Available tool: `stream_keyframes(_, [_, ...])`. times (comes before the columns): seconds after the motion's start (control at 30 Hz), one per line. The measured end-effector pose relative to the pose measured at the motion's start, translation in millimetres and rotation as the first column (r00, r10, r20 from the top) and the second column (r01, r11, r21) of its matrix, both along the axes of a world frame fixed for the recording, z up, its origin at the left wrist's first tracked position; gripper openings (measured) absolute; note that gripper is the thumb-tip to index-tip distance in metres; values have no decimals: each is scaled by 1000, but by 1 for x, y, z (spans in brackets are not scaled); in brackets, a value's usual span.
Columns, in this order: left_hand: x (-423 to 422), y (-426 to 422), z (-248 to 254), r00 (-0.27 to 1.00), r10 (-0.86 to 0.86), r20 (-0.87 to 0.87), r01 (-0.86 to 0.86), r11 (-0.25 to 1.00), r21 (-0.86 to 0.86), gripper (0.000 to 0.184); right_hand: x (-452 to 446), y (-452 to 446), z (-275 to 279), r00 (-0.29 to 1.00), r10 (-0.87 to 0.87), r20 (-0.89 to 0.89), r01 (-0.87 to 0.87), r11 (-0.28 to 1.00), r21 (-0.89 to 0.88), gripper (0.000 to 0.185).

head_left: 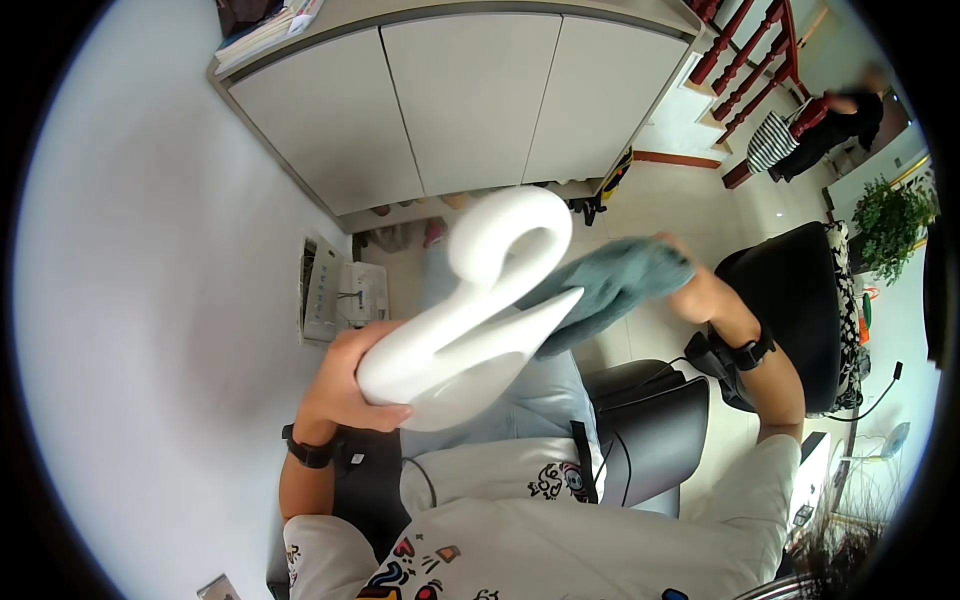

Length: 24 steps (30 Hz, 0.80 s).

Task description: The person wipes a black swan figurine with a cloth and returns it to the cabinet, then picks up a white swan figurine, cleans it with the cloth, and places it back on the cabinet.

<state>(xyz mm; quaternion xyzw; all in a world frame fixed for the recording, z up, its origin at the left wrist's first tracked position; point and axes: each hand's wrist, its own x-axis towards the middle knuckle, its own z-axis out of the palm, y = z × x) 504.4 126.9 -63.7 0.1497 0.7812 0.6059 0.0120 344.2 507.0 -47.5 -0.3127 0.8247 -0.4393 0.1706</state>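
Note:
A glossy white swan figurine [450, 345] with a curled neck is tilted in front of my body. My left hand [350, 385] is closed around its lower left end, with the thumb along the underside. To the right, my right hand [697, 292], a little blurred, grips a grey-green cloth [610, 285] by its bunched end. The cloth hangs beside the swan, and its left part passes behind the pointed wing tip. Whether the cloth touches the figurine there I cannot tell.
A pale cabinet [470, 100] with a stack of papers [265, 35] stands ahead. An opened wall box [325, 290] is at left. Black chairs [785, 300] stand at right, near a plant [890, 225]. Farther off, a person [840, 125] stands by the red stair railing [750, 60].

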Motion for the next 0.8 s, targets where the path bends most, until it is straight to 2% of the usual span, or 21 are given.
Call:
stream_keyframes(0.07, [0,-6,-1,999,40,-16,-40,999,24,73,-14,5,11,955,20,-295,5,996,85,30])
stream_keyframes(0.13, [-4,-12,3,998,45,-43,-44,998,33,74,-25,13,15,909,52,-414,-59,998,-4,31])
stream_keyframes(0.17, [-4,-12,5,998,58,-25,-57,997,50,75,-31,21,11,916,66,-395,-129,983,-134,32])
stream_keyframes(0.2, [-5,-11,9,998,53,-29,-51,997,57,75,-32,23,6,977,90,-193,-162,903,-398,34])
stream_keyframes(0.23, [-5,-11,12,998,46,-35,-44,997,63,75,-33,25,1,981,195,18,-133,731,-669,37])
stream_keyframes(0.27, [-7,-11,15,998,39,-41,-36,997,68,75,-34,27,-3,932,329,150,-49,525,-850,41])
stream_keyframes(0.3, [-6,-11,16,999,43,-31,-40,995,96,76,-36,32,-3,937,322,137,-67,549,-833,50])
stream_keyframes(0.4, [-2,-13,16,998,69,-5,-67,984,163,79,-32,31,4,949,289,127,-49,531,-846,48])
stream_keyframes(0.57, [3,-22,15,991,132,-19,-124,965,233,84,-9,7,26,985,174,19,-86,577,-812,47])
stream_keyframes(0.67, [9,-23,23,968,251,4,-242,928,283,84,5,-19,49,987,131,-92,-154,620,-769,46])
stream_keyframes(0.8, [6,-19,33,974,224,46,-226,916,330,85,24,-71,76,957,116,-266,-273,671,-689,46])
